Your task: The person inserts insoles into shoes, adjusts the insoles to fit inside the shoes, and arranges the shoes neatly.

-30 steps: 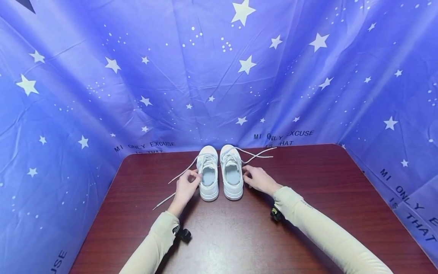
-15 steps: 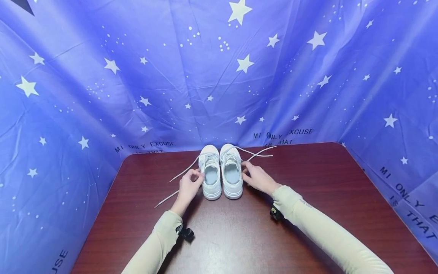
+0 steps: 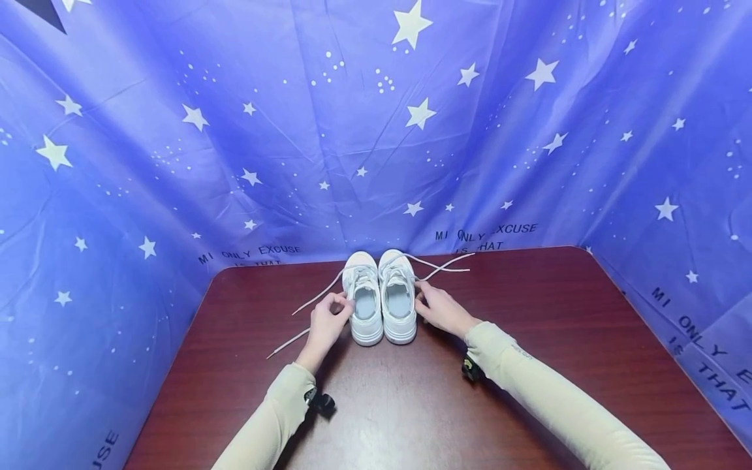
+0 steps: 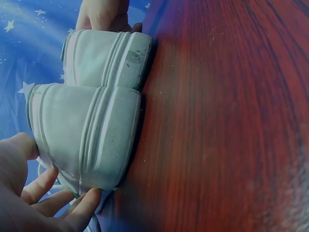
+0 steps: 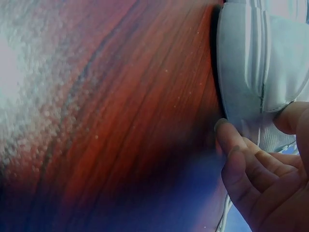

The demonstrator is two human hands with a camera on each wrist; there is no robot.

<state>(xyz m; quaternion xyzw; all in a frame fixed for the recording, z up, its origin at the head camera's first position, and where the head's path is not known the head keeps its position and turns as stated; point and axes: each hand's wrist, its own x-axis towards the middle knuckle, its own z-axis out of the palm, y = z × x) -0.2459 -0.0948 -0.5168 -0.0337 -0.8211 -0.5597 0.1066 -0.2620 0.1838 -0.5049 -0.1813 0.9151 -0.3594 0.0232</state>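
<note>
Two white lace-up sneakers stand side by side on the table, toes pointing away, their heels meeting. My left hand is at the outer side of the left sneaker; in the left wrist view its fingertips touch the shoe's side and the thumb lies near the collar. At the outer side of the right sneaker, my right hand touches with its fingers slightly bent. The right wrist view has that thumb against the shoe's upper and the other fingers low beside the sole. Neither hand wraps around a shoe.
An untied lace trails left of the left sneaker, its other end passing behind my left hand. The right sneaker's laces spread right near the table's back edge. A blue star-printed curtain surrounds the dark red wooden table.
The left sneaker has slid right with my left hand against it, and the gap between the shoes has closed. My right hand has stayed nearly still beside the right sneaker.
</note>
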